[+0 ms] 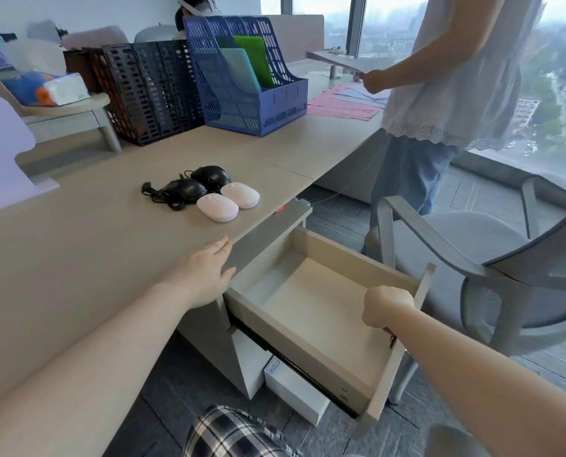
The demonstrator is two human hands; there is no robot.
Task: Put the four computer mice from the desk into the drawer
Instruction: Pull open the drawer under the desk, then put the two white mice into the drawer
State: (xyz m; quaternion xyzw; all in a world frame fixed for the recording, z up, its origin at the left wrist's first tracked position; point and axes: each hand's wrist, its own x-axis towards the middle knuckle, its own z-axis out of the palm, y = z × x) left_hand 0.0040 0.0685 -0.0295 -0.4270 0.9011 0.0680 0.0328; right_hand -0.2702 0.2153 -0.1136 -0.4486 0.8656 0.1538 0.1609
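Note:
Two black wired mice (184,189) (211,176) and two white wireless mice (218,207) (240,194) sit together on the beige desk (77,245), near its front edge. Below the desk edge, the drawer (311,311) stands pulled out and empty. My right hand (388,306) is closed over the top of the drawer's front panel. My left hand (205,272) lies flat, palm down, on the desk edge beside the drawer, a short way in front of the mice.
Black (149,90) and blue (245,77) file racks stand at the back of the desk. Another person (446,77) stands at the right by pink papers (344,103). A grey chair (492,258) sits just right of the drawer. A white box (294,387) lies underneath.

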